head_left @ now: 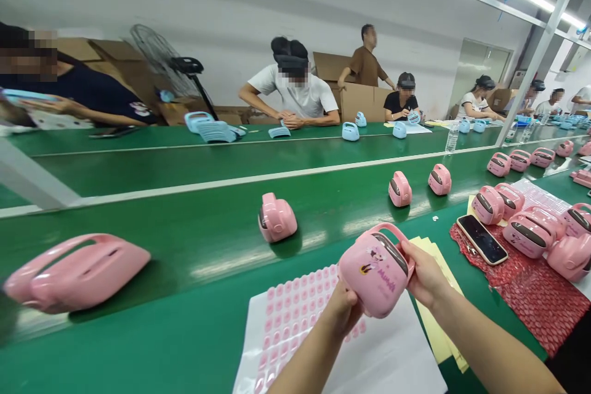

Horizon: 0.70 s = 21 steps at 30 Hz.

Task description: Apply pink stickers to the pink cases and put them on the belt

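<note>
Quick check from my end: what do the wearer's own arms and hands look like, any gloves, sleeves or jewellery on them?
Both are bare. The left hand and right hand wear no gloves, and no rings show. The forearms are uncovered as far as the bottom edge of the picture: no sleeves, watch, wristband or strap in view. Nails look short and unpainted, though they are small in this view.

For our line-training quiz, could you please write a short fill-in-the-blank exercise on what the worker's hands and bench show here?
1. Both hands, left hand and right hand, hold a pink toy case printed with a cartoon ____.
2. Under the case lies a sheet of pink ____.
3. The smartphone rests on a ____ patterned cloth.
4. The conveyor belt surface is ____.

Missing words: mouse; stickers; red; green
</note>
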### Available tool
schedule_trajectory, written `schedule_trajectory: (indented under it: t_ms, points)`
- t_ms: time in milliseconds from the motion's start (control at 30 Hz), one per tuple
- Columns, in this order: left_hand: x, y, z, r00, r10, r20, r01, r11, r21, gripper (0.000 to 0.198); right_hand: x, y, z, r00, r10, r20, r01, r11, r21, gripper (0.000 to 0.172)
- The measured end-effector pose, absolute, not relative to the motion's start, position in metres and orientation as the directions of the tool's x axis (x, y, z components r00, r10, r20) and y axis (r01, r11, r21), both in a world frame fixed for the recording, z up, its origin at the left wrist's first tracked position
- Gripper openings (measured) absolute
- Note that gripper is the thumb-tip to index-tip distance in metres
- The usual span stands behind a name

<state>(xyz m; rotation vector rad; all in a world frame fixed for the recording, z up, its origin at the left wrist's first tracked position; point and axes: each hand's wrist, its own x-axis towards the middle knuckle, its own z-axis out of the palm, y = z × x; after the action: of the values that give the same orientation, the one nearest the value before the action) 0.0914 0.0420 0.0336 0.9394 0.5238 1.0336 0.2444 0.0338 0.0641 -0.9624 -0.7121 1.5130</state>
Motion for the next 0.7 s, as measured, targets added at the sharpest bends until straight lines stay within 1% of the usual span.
schedule_trajectory:
  t_ms: [33, 67, 100, 133, 167, 200, 233, 300, 333, 400, 500, 600, 700]
  points:
    - [0.084, 0.038, 0.03, 0.413, 0.911, 0.008, -0.525, 0.231, 0.819, 0.098, 0.241, 0.03, 0.06, -0.02, 0.986, -0.168, -0.428, -0.16, -0.889, 0.044]
    - [0.076, 0.035, 0.026, 0.382, 0.924, -0.035, -0.573, 0.266, 0.775, 0.092, 0.242, 0.026, 0.053, 0.004, 0.99, -0.141, -0.323, -0.132, -0.937, 0.048]
    - [0.066, 0.031, 0.021, 0.336, 0.939, -0.072, -0.634, 0.283, 0.72, 0.086, 0.246, 0.023, 0.044, 0.056, 0.993, -0.101, -0.167, -0.09, -0.982, 0.05]
    - [0.055, 0.028, 0.017, 0.286, 0.951, -0.121, -0.691, 0.292, 0.662, 0.081, 0.252, 0.02, 0.033, 0.114, 0.992, -0.044, 0.028, -0.047, -0.999, 0.049]
    - [0.043, 0.024, 0.013, 0.236, 0.958, -0.16, -0.734, 0.284, 0.617, 0.078, 0.259, 0.017, 0.02, 0.206, 0.978, 0.038, 0.256, -0.016, -0.967, 0.05]
    - [0.031, 0.021, 0.01, 0.176, 0.965, -0.196, -0.768, 0.259, 0.585, 0.075, 0.267, 0.015, 0.006, 0.248, 0.963, 0.105, 0.447, -0.018, -0.894, 0.054]
    - [0.018, 0.017, 0.007, 0.117, 0.967, -0.224, -0.794, 0.227, 0.563, 0.071, 0.275, 0.013, -0.009, 0.251, 0.958, 0.142, 0.585, -0.034, -0.81, 0.056]
    - [-0.004, 0.009, 0.003, 0.052, 0.961, -0.271, -0.821, 0.195, 0.536, 0.068, 0.285, 0.01, -0.033, 0.209, 0.962, 0.176, 0.739, -0.038, -0.673, 0.055]
    - [-0.012, 0.005, 0.001, 0.023, 0.955, -0.296, -0.829, 0.184, 0.529, 0.066, 0.288, 0.009, -0.042, 0.183, 0.965, 0.189, 0.781, -0.026, -0.624, 0.054]
    - [-0.02, -0.002, -0.003, -0.012, 0.936, -0.352, -0.833, 0.185, 0.522, 0.062, 0.289, 0.009, -0.05, 0.147, 0.964, 0.223, 0.826, 0.004, -0.564, 0.051]
    - [-0.013, -0.006, -0.007, -0.034, 0.918, -0.395, -0.823, 0.198, 0.533, 0.059, 0.288, 0.015, -0.045, 0.129, 0.961, 0.244, 0.842, 0.024, -0.539, 0.049]
    - [0.005, -0.002, -0.008, -0.03, 0.938, -0.345, -0.79, 0.19, 0.583, 0.058, 0.293, 0.028, -0.028, 0.118, 0.969, 0.215, 0.83, 0.023, -0.558, 0.047]
    - [0.025, 0.008, -0.006, -0.052, 0.953, -0.299, -0.765, 0.154, 0.625, 0.055, 0.302, 0.049, -0.01, 0.161, 0.968, 0.192, 0.821, -0.024, -0.57, 0.037]
